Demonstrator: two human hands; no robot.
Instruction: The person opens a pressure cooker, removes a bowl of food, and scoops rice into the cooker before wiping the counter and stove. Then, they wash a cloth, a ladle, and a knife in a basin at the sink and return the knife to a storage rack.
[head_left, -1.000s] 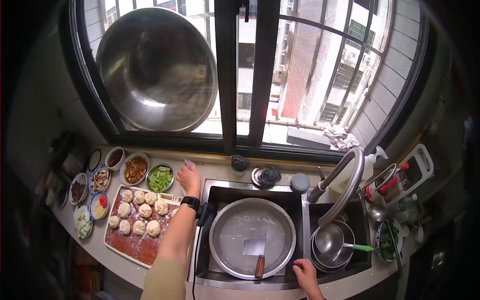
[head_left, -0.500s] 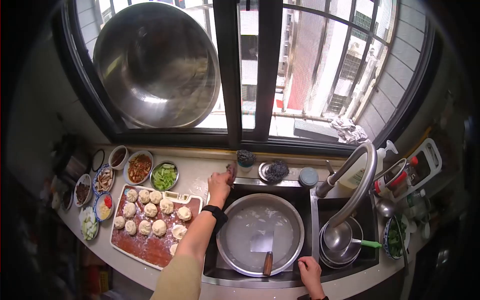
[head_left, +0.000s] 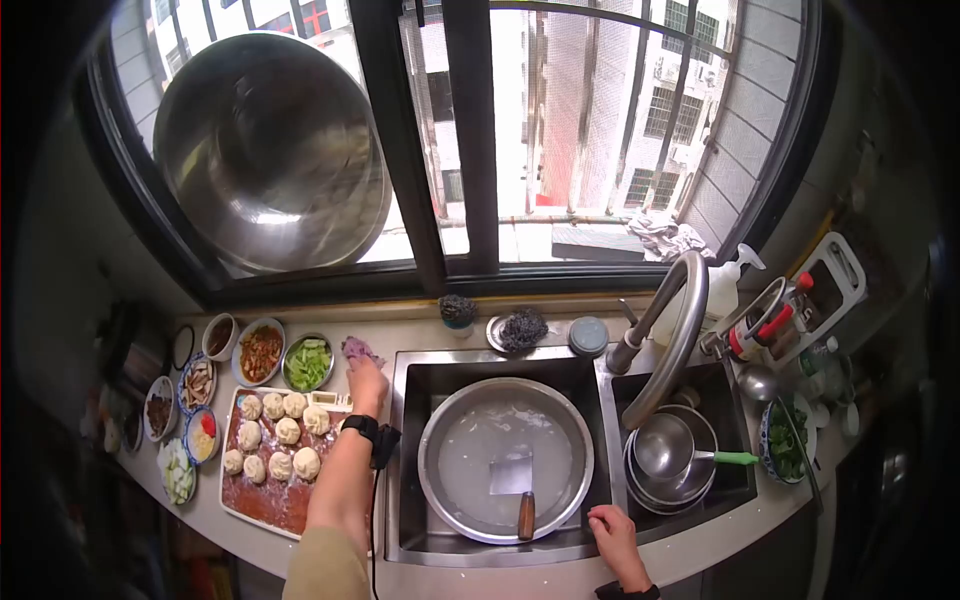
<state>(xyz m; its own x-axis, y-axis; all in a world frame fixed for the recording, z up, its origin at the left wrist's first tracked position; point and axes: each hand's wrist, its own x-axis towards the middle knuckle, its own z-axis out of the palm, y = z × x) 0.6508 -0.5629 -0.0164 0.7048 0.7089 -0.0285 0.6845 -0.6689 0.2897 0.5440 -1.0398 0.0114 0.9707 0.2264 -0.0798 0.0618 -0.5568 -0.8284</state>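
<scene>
My left hand (head_left: 366,381) presses a small purple cloth (head_left: 358,349) on the counter, between the sink's left edge and a bowl of green vegetables (head_left: 307,363). A black watch sits on that wrist. My right hand (head_left: 612,530) rests on the front rim of the sink, fingers curled, holding nothing. In the left sink basin stands a large steel basin (head_left: 505,459) with cloudy water and a cleaver (head_left: 517,488) lying in it.
A red board (head_left: 268,500) carries several dough buns. Small dishes of fillings line the left counter. The right sink basin holds steel bowls and a ladle with a green handle (head_left: 734,458). Scrubbers (head_left: 522,327), a faucet (head_left: 668,328) and a big steel bowl (head_left: 265,150) stand by the window.
My left hand slid with the cloth right toward the sink corner, then back left beside the green vegetable bowl. My right hand stayed on the sink's front rim.
</scene>
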